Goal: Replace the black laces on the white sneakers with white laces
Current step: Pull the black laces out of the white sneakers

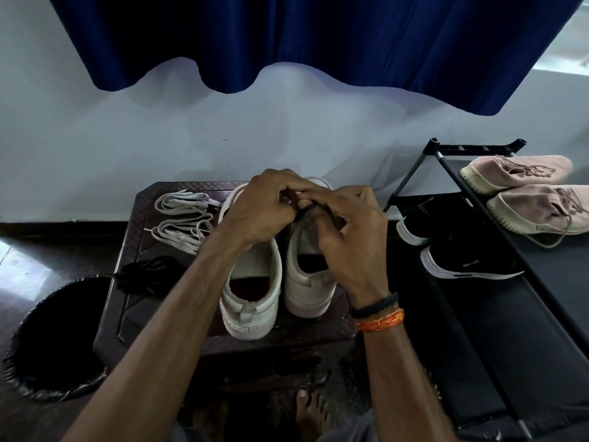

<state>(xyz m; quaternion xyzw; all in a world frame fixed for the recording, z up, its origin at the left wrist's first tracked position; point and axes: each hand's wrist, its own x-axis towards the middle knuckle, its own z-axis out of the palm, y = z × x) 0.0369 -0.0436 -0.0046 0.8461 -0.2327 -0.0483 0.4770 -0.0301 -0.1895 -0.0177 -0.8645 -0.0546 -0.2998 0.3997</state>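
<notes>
A dark blue curtain hangs far beyond the hands, and a black shoe rack stands to the right of the right hand, carrying pink shoes above and black ones below. A round black bin sits on the floor to the left of the left forearm.

Under the hands, the dark tabletop bears the two white sneakers, heels toward the person, standing side by side and touching or nearly so. The left sneaker, beneath the left wrist, shows no lace in the part that can be seen; a heap of black lace lies just left of the left forearm. The white laces lie in two loose bundles left of the left hand, untouched.

The step in hand looks to be pulling the remaining black lace out of the right sneaker. The next move probably calls for drawing that strand free of its eyelet, then working down the rows hidden under the hands.

Both forearms reach forward and converge over the right sneaker's tongue. The left hand is curled, its fingertips meeting the right hand's at the lace. The right hand, with braided bands at its wrist, pinches the black strand between thumb and fingers.
</notes>
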